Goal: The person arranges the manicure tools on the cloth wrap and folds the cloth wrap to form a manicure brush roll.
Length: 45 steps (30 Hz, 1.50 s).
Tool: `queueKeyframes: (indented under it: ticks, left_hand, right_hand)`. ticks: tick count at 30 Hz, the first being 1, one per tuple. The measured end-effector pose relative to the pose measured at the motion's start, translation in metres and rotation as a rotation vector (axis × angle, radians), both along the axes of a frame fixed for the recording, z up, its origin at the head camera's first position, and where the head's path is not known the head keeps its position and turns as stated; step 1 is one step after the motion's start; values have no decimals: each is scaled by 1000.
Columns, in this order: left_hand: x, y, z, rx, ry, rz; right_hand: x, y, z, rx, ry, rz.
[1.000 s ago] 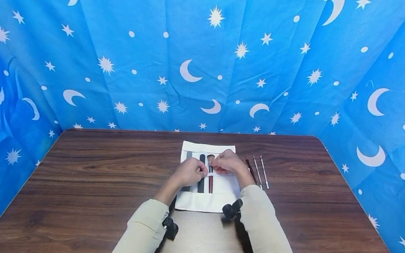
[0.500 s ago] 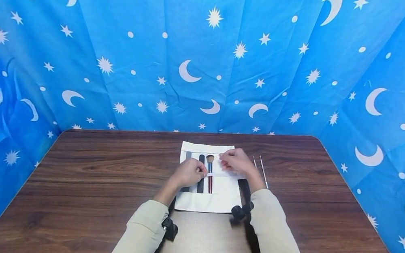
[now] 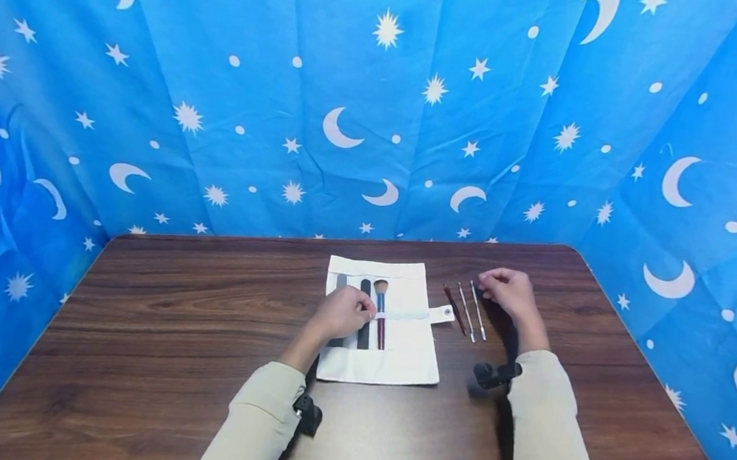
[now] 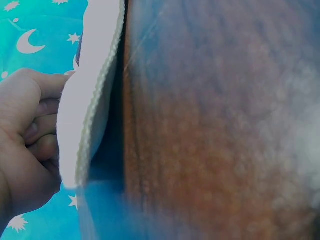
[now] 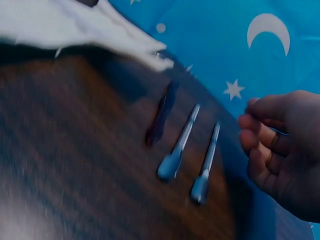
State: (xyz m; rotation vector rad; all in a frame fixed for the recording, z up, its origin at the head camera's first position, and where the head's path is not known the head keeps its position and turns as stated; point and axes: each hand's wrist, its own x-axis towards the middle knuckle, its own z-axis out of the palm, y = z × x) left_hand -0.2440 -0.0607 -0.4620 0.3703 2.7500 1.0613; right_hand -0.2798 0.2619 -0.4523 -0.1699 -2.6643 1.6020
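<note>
A white fabric roll pouch [image 3: 405,363] lies unfolded on the table, its snap tab [image 3: 443,314] pointing right. Under its band sits a makeup brush [image 3: 381,287] with a dark red handle. Left of the brush are a black flat strip [image 3: 361,339] and a grey one [image 3: 342,281]. My left hand [image 3: 342,313] is over these, its thumb and forefinger pinching the white band beside the brush. My right hand [image 3: 510,292], fingers loosely bent and holding nothing, hovers by the upper end of the rightmost slim metal tool [image 3: 478,311]. A second metal tool [image 5: 180,142] lies next to it.
A dark red slim stick [image 3: 454,306] lies between the pouch and the metal tools. The wooden table [image 3: 164,344] reaches a blue cloth backdrop [image 3: 267,102] with moons and stars at its back and sides.
My right hand has left the brush and band, moving right across to the metal tools. The snap tab and the red stick are uncovered. My left hand stays in place.
</note>
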Motion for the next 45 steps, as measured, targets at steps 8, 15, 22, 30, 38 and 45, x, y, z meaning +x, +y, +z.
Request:
queueKeyframes:
  ticks: [8, 15, 22, 30, 38, 45]
  left_hand:
    - [1, 1, 0, -4, 6, -7]
    - [-1, 2, 2, -13, 43, -8]
    - [0, 16, 3, 25, 69, -22]
    - [0, 28, 1, -84, 73, -59]
    - [1, 31, 1, -94, 62, -52]
    - [0, 31, -2, -76, 67, -52]
  right_hand:
    - [4, 5, -3, 209, -5, 36]
    - [7, 7, 0, 321, -89, 84]
    - [6, 3, 5, 358, -151, 64]
    - [6, -6, 8, 387, -200, 21]
    - [3, -10, 9, 484, -186, 23]
    - [5, -15, 14, 515, -195, 44]
